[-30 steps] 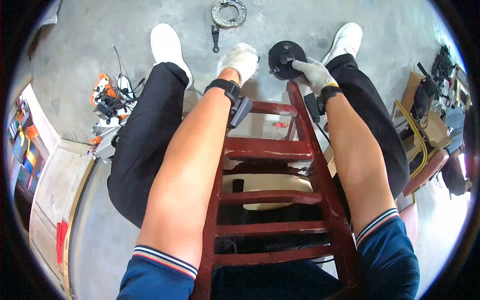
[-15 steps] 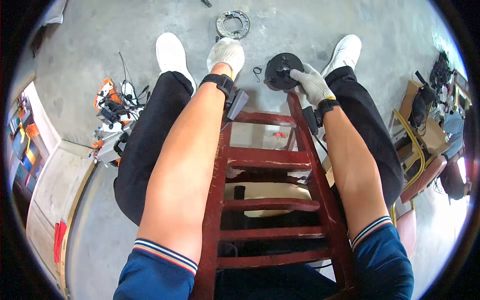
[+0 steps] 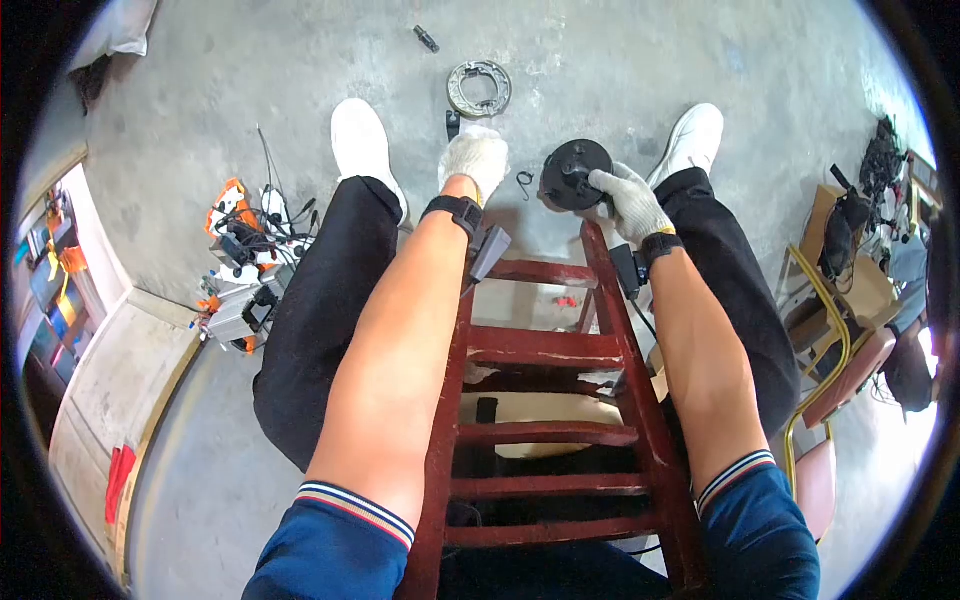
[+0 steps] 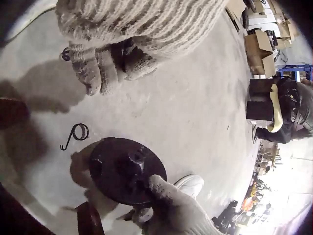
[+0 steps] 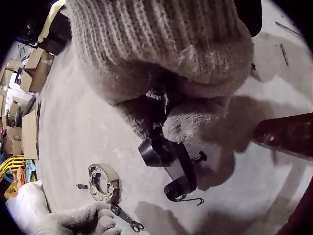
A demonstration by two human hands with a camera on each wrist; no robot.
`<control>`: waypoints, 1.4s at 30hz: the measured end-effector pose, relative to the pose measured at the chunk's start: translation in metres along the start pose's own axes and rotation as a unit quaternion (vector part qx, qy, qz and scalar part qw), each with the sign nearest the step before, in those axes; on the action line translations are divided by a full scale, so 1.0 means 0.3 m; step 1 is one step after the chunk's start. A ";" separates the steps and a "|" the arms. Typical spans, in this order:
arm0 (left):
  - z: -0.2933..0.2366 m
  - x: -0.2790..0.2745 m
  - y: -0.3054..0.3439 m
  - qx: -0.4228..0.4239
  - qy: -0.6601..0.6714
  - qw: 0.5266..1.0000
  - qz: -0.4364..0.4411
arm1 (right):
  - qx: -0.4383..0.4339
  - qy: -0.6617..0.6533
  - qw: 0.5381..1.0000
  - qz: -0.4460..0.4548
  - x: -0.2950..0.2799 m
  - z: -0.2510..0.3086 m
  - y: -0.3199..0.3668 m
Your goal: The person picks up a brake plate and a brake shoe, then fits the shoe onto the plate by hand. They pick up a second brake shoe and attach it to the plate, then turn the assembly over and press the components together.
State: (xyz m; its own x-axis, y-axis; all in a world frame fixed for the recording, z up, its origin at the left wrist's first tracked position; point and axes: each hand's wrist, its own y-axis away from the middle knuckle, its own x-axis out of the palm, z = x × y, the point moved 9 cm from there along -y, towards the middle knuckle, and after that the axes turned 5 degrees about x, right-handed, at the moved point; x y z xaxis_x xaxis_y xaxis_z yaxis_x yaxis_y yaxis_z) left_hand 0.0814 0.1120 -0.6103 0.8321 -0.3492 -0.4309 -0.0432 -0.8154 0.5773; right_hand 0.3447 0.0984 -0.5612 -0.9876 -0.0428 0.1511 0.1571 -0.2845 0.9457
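Observation:
My gloved right hand (image 3: 632,205) grips the edge of a round black brake backing plate (image 3: 567,172), its thumb lying across the face, which is turned up. In the left wrist view the thumb (image 4: 164,190) shows on the plate (image 4: 110,166). My gloved left hand (image 3: 474,160) is low over the floor, fingers curled down at a black brake lever (image 3: 453,124). In the right wrist view its fingertips reach the side of the lever (image 5: 127,218); I cannot tell whether they pinch it. A thin black coil spring (image 3: 525,181) lies between the hands.
A ring-shaped pair of brake shoes (image 3: 480,89) lies beyond the left hand, with a short dark part (image 3: 427,39) farther off. A red wooden stool (image 3: 545,345) stands between the legs. Tools and cables (image 3: 245,245) lie left; a chair (image 3: 820,480) stands right.
The left hand has moved from beside the spring to the lever, leaving the spring on the floor. The right hand keeps hold of the backing plate. The head view has shifted.

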 end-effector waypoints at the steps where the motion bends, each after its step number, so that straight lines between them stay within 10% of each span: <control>1: -0.016 -0.004 0.006 -0.007 0.000 1.000 0.006 | 0.004 -0.003 1.000 -0.030 0.032 0.040 0.056; 16: -0.140 -0.009 0.111 -0.191 0.340 0.920 0.034 | -0.005 0.113 0.993 -0.046 0.005 0.041 0.044; 35: 0.013 0.063 0.070 -0.130 0.168 0.976 0.052 | 0.005 0.128 0.990 -0.052 -0.023 0.019 0.030; 42: -0.075 0.016 0.091 -0.060 0.008 0.996 0.064 | 0.017 -0.087 0.996 0.000 -0.036 -0.002 -0.018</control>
State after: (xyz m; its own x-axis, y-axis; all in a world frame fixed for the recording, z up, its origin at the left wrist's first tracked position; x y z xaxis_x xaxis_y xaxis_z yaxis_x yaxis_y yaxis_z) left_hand 0.0967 0.0983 -0.5811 0.8331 -0.4387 -0.3368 -0.0844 -0.7026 0.7065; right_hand 0.3546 0.1000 -0.5681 -0.9727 0.1235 0.1965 0.1608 -0.2518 0.9543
